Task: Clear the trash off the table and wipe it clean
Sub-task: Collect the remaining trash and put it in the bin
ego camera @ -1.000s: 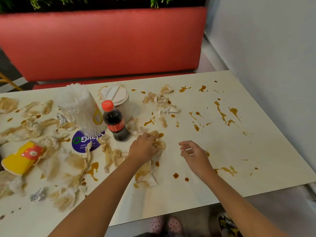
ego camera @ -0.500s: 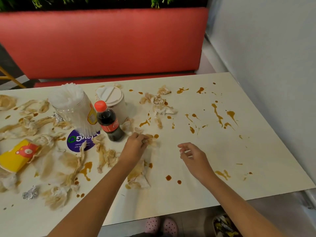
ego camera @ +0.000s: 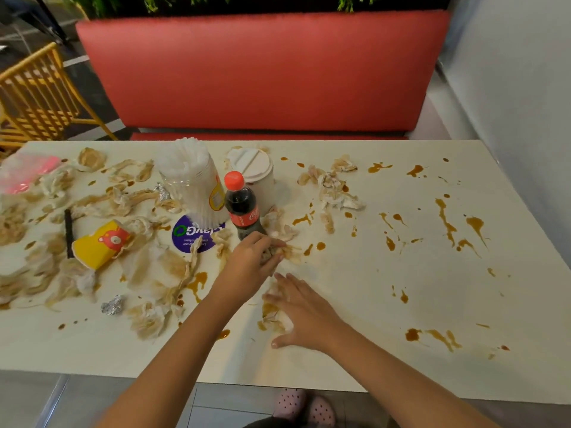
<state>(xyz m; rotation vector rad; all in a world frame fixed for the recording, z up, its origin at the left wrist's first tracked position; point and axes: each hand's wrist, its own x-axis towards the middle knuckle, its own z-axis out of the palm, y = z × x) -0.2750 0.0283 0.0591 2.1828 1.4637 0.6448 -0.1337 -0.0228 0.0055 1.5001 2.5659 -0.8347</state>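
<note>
The white table (ego camera: 386,359) is strewn with stained, crumpled napkins and brown sauce spills (ego camera: 445,220). My left hand (ego camera: 251,261) is closed on a wad of stained napkin (ego camera: 289,251) just in front of the cola bottle (ego camera: 242,206). My right hand (ego camera: 304,310) lies flat with fingers spread, pressing on another stained napkin (ego camera: 270,313) near the front middle. More napkins (ego camera: 335,189) lie at the back middle, and many cover the left half (ego camera: 148,267).
A clear tub of white straws (ego camera: 193,180), a lidded white cup (ego camera: 255,171), a purple round sticker (ego camera: 188,237), a tipped yellow cup (ego camera: 99,244), foil balls (ego camera: 112,305) and a pink bag (ego camera: 26,174) stand left. A red bench (ego camera: 262,72) lies behind, a wall right.
My right hand moved left and came down flat onto the napkin in front of me. My left hand stayed closed on its napkin wad near the bottle. The view shifted left.
</note>
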